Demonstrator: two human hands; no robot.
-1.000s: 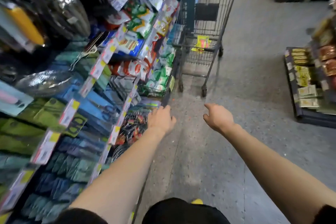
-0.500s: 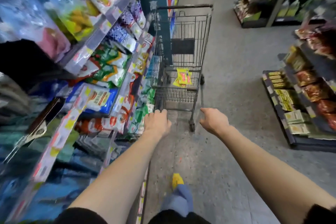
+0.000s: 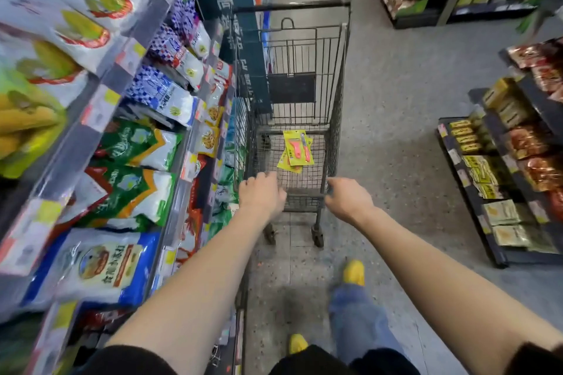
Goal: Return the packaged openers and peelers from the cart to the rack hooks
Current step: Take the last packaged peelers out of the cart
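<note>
Lining the left side, shelves [image 3: 170, 143] of bagged foods run away down the aisle. The left hand [image 3: 262, 196] reaches the near left corner of the wire cart [image 3: 338, 85], fingers curled at its rim; whether that grip closes on the wire, I cannot tell. Inside the cart, on its mesh bottom toward the near end, lie the yellow-carded packs [image 3: 297, 148] with orange-red tools, stacked askew. The right hand [image 3: 348, 199] is at the near right corner, fingers curled downward, its grip equally unclear. Further right, low racks [image 3: 466, 192] of packets stand on the speckled floor [image 3: 396, 131].
</note>
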